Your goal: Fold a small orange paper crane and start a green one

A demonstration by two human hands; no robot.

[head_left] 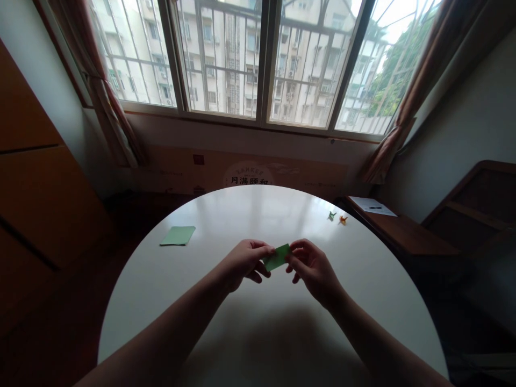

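Note:
A small green piece of paper (pixel 277 258), with straight edges, is held up above the white round table (pixel 258 333). My left hand (pixel 248 263) pinches its left end between thumb and forefinger. At the opposite end, my right hand (pixel 312 263) grips the upper right corner with thumb and fingertips. The paper tilts slightly upward to the right. Whether it is folded in layers I cannot tell. The remaining fingers of both hands curl loosely below it.
Light green square paper (pixel 177 235) lies at the table's left. Two small folded paper figures, one green (pixel 331 215) and one orange (pixel 343 220), stand at the far right. Beyond the table's right edge, a wooden surface bears a white sheet (pixel 371 205) with a dark pen (pixel 375 208).

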